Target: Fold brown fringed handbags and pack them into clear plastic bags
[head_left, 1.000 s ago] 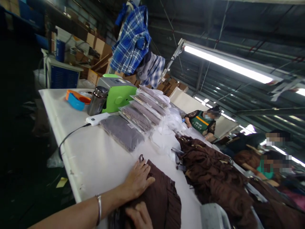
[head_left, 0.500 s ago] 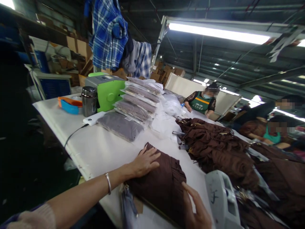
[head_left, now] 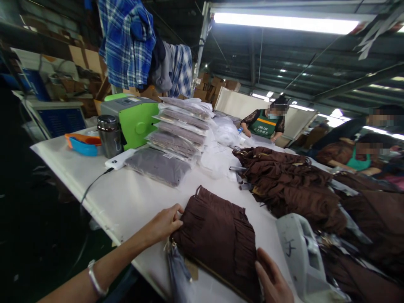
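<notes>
A folded dark brown garment (head_left: 217,240) lies on the white table (head_left: 107,202) in front of me, its gathered edge toward the right. My left hand (head_left: 167,223) pinches its left edge, fingers curled. At the lower right, my right hand (head_left: 273,275) rests against the garment's right edge with its fingers extended and slightly apart, gripping nothing. A tag and a grey strip of material (head_left: 178,267) show under the garment's near left corner.
Bagged garments (head_left: 179,130) are stacked beyond, near a green machine (head_left: 135,122), a steel flask (head_left: 109,135) and a white device (head_left: 121,159). Brown garments (head_left: 284,181) heap at right beside a grey-white machine part (head_left: 299,252). A person (head_left: 265,124) works across the table.
My left hand has moved from lying spread on top of the garment to its left edge, where the fingers have closed. The right hand stays by the right edge; the view has shifted slightly.
</notes>
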A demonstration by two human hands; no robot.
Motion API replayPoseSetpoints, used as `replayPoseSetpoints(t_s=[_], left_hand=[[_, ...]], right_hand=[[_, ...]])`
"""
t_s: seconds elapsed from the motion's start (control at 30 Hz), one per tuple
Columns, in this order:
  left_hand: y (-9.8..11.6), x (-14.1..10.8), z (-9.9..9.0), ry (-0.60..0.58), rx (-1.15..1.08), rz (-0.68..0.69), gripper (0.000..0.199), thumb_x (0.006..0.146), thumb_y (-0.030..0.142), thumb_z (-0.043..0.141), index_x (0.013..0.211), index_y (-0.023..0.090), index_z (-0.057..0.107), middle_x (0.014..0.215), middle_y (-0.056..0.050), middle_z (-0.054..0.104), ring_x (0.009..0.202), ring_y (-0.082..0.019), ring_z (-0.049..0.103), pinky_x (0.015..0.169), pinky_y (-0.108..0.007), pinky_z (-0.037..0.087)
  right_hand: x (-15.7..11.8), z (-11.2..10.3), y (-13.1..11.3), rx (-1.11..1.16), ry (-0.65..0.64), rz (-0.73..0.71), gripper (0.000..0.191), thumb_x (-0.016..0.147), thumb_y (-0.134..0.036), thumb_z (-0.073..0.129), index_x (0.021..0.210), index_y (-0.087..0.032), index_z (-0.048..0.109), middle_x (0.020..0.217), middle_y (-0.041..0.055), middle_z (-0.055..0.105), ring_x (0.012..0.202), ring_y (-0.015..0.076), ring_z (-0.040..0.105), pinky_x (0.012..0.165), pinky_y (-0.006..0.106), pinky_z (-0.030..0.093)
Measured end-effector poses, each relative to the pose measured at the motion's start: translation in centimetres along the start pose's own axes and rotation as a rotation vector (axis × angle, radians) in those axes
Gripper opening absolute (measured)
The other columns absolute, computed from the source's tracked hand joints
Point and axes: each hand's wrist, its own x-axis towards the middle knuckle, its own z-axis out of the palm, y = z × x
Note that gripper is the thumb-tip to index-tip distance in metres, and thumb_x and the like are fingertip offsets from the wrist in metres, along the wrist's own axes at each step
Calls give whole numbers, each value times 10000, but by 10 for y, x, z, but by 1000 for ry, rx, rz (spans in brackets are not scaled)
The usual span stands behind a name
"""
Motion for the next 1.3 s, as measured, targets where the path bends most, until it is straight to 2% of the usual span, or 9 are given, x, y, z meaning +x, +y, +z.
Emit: replayPoseSetpoints(t_s=[0.2, 0.4, 0.57, 0.77, 0.9, 1.0, 1.07, 1.2, 1.3], left_hand=[[2, 6, -19, -14, 16, 99, 173, 848, 240, 431, 954, 225, 567, 858, 6, 617, 806, -168, 576, 701, -254, 413], [12, -19, -30, -108, 130, 260, 356, 664, 104, 490, 973, 235, 608, 984, -1, 609, 929, -184, 551, 831, -278, 402], [19, -16, -20, -61, 267, 308, 315, 605, 84, 491, 872, 229, 576, 862, 10, 600, 842, -185, 532, 731, -272, 383], [22, -9, 0, 1, 324, 306, 218, 669, 63, 486, 809, 223, 530, 825, 10, 597, 805, -181, 538, 723, -288, 379], [35, -14, 16, 1, 292, 344, 229, 736, 53, 494, 888, 218, 542, 929, -10, 603, 899, -183, 557, 796, -285, 413], [42, -22, 18, -15, 111, 447, 407, 761, 83, 548, 1124, 266, 536, 1106, -1, 583, 900, -151, 567, 788, -249, 446], [38, -29, 11, 68, -9, 433, 465, 791, 113, 548, 1217, 292, 494, 1139, 4, 571, 847, -131, 572, 743, -231, 464], [11, -53, -10, 344, 67, 179, 176, 890, 232, 489, 1054, 243, 550, 922, -8, 600, 744, -160, 578, 696, -279, 476], [-6, -76, -9, 259, 256, 325, 339, 853, 115, 457, 1125, 291, 558, 1079, -24, 624, 976, -200, 584, 876, -323, 453]], right_hand=[[2, -4, -2, -40, -75, 9, 621, 651, -559, 691, 1153, -193, 697, 1170, 56, 705, 1179, 319, 597, 1005, 382, 505], [1, -3, -2, -71, -106, 11, 631, 689, -577, 657, 1187, -190, 680, 1216, 58, 682, 1218, 321, 566, 1082, 427, 422], [2, -4, 0, -69, -85, 3, 612, 657, -570, 683, 1138, -192, 712, 1172, 61, 703, 1191, 330, 586, 1043, 407, 468], [-5, -1, -7, -73, -85, -8, 615, 693, -590, 632, 1166, -201, 693, 1197, 54, 692, 1191, 308, 588, 1057, 404, 448], [-10, 6, -13, -44, -8, -9, 633, 683, -624, 614, 1128, -183, 708, 1179, 76, 699, 1161, 322, 604, 1072, 431, 425], [-10, 5, -13, -41, -14, -31, 618, 708, -622, 604, 1133, -186, 705, 1184, 76, 697, 1165, 318, 603, 1061, 427, 441], [-9, 0, -10, -61, -29, -68, 596, 750, -607, 589, 1161, -189, 690, 1208, 74, 685, 1183, 307, 594, 1038, 409, 469], [-17, -10, -1, -148, 25, -255, 567, 810, -580, 577, 1200, -178, 667, 1272, 88, 646, 1189, 294, 594, 1005, 369, 509], [-32, -8, 6, -250, 103, -500, 500, 901, -511, 508, 1278, -199, 610, 1343, 80, 595, 1231, 272, 563, 1041, 364, 481]])
